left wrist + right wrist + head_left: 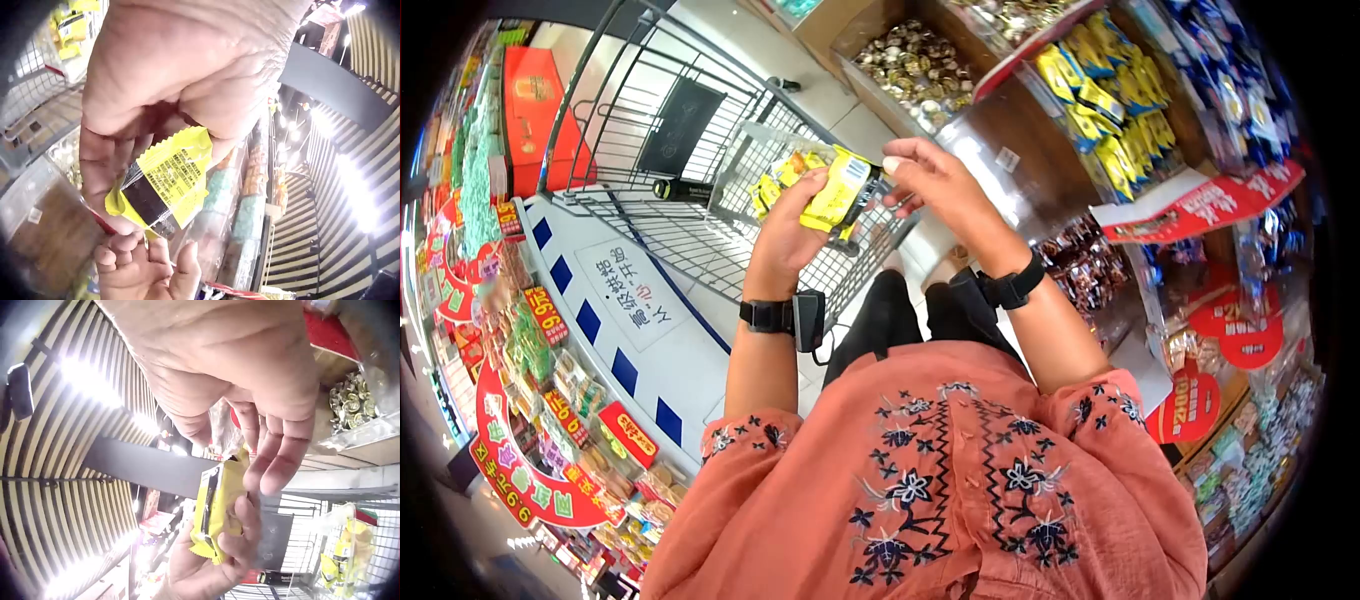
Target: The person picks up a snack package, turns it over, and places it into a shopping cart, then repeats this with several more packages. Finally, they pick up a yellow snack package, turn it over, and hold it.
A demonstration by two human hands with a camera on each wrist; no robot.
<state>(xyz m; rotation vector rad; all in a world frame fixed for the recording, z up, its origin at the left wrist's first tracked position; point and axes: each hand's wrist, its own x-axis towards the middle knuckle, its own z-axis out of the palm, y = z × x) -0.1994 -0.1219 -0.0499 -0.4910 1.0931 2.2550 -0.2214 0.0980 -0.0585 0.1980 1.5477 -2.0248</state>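
In the head view my left hand (795, 225) holds a small yellow snack packet (837, 190) with a dark panel and a crimped edge, thumb on its near side. Its printed back (172, 175) shows in the left wrist view, below the palm. My right hand (940, 185) hovers beside the packet's other end, fingers loosely bent and tips close to the wrapper. Under both hands, a clear plastic container (735, 180) in the shopping cart (690, 225) holds more yellow packets (344, 553), seen in the right wrist view.
To the right, display bins hold yellow packets (1135, 140), and gold-wrapped sweets (915, 75) fill a bin at the back. A white panel with blue stripes (615, 300) stands left of the cart, beside shelves of bagged snacks (550, 370). A dark board (680, 125) hangs on the cart.
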